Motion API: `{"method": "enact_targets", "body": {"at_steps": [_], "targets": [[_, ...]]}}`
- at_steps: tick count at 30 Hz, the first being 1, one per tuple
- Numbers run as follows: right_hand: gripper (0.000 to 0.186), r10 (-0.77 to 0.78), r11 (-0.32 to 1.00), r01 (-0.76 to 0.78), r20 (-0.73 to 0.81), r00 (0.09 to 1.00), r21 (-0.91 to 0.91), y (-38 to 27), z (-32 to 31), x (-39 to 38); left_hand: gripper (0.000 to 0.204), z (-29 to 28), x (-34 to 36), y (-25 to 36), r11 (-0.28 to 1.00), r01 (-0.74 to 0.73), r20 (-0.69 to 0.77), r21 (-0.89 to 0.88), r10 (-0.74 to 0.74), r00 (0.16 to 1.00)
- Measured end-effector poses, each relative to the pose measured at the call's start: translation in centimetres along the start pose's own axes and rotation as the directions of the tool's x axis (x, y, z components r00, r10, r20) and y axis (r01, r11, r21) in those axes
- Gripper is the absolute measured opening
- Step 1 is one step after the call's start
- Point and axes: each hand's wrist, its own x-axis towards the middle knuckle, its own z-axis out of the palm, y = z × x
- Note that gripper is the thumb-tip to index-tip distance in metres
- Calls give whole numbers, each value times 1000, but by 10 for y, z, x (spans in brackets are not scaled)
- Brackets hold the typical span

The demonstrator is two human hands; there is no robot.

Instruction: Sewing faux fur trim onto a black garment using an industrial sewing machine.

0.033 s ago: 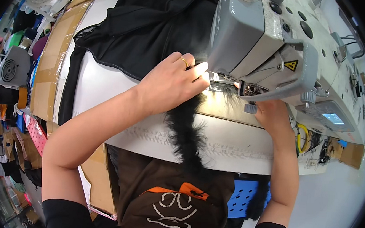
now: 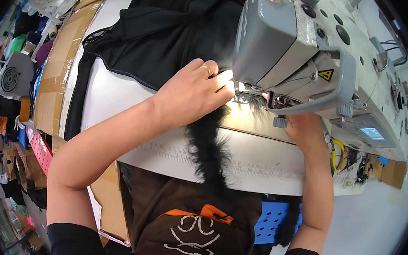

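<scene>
My left hand [image 2: 195, 92], a gold ring on one finger, is closed at the sewing machine's lit needle area, its fingers curled over the edge of a black garment [image 2: 172, 42] and a black fluffy trim [image 2: 209, 147]. From under that hand the trim hangs down over the table's front edge. To the right of the needle area, my right hand [image 2: 305, 129] reaches in beneath the grey sewing machine head [image 2: 270, 41]. The machine hides most of its fingers; only one fingertip shows beside the presser foot. Dark fluff spreads on the bright plate between the hands.
A white table [image 2: 259, 166] with a printed ruler scale runs along the front. Taped cardboard [image 2: 55, 75] borders its left side. A blue perforated crate [image 2: 271, 221] sits below, with more fluffy trim [image 2: 288, 225] hanging beside it. The machine's lit display [image 2: 372, 133] is at right.
</scene>
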Motion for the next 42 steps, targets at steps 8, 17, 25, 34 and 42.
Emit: {"method": "enact_targets", "body": {"at_steps": [8, 17, 25, 34, 42], "targets": [[30, 85, 981, -75, 51, 995, -177, -1, -3, -9, 5, 5, 6, -3, 1000, -4, 32, 11, 4, 999], [9, 137, 988, -122, -193, 972, 89, 6, 16, -18, 7, 6, 6, -1, 999, 2, 81, 37, -5, 997], [14, -135, 912, 1, -297, 945, -411, 35, 50, -34, 4, 1, 11, 1, 997, 12, 105, 77, -20, 994], [28, -4, 948, -98, -319, 948, -303, 15, 32, -15, 3, 5, 12, 0, 998, 36, -3, 57, -36, 999], [16, -5, 964, -48, -196, 981, -261, -3, 10, -4, 6, 9, 7, 0, 996, 85, -10, -29, -85, 996]]}}
